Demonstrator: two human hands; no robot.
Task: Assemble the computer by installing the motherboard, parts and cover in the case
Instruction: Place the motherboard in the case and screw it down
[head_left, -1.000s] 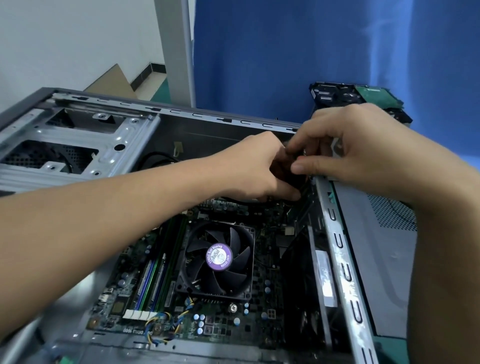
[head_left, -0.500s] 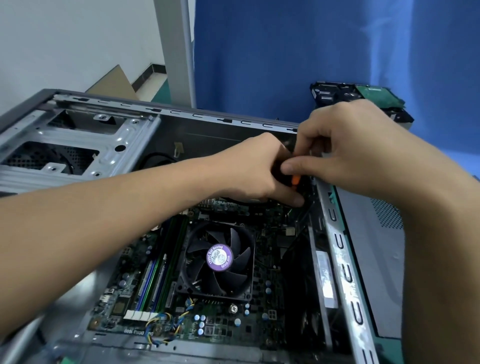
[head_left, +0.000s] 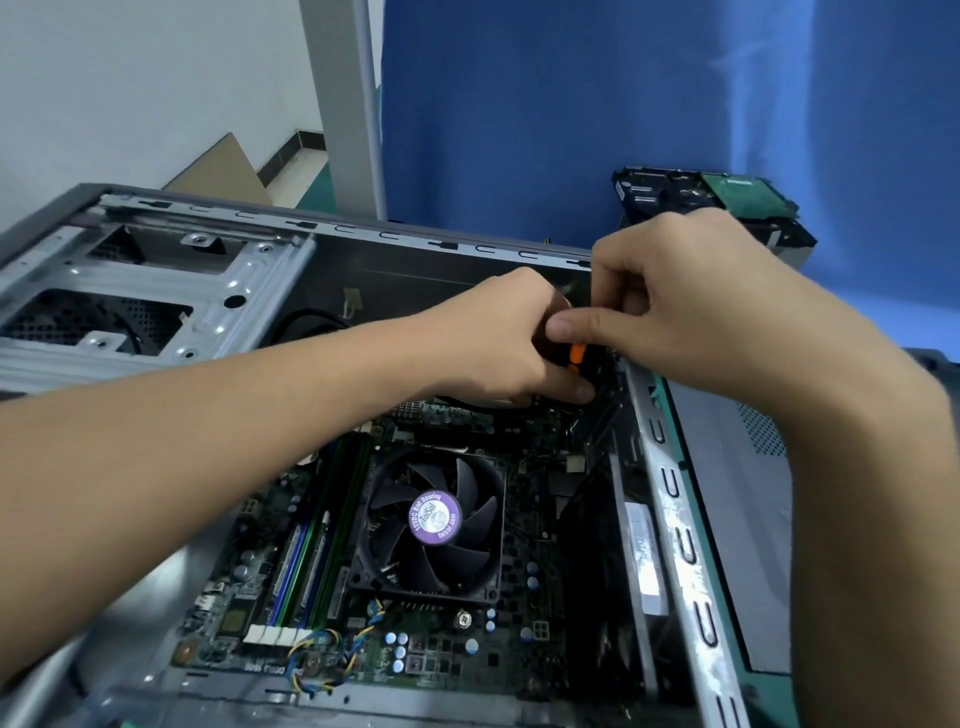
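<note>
Pinching an orange part (head_left: 577, 353), fingers of left hand (head_left: 493, 338) and right hand (head_left: 701, 306), hiding case (head_left: 415, 280) corner, fan (head_left: 434, 519) below, drive (head_left: 711, 205) behind.

A white wall (head_left: 130, 88) stands at the left, with a dark skirting (head_left: 291, 153) at its foot. A pale post (head_left: 343, 104) rises beside a blue cloth (head_left: 623, 104). Brown cardboard (head_left: 223, 171) shows near the wall.

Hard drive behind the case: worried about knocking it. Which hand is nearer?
Right. The right hand is just in front of the hard drive, at the case rim; the left hand is farther left, inside the case.
</note>
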